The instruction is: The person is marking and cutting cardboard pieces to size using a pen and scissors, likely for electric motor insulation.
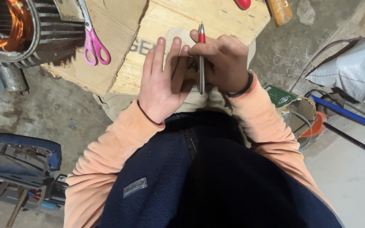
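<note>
Right hand (pixel 224 63), frame centre, pinches a red-tipped pen (pixel 201 59) w/ tip down on a beige sheet (pixel 178 36) over the wooden board (pixel 165 21); left hand (pixel 163 84) lies flat, holding nothing—best keep it pressing so the sheet won't slip.

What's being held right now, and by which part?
The right hand grips a red-and-silver pen around its middle. The left hand lies flat, holding nothing.
</note>
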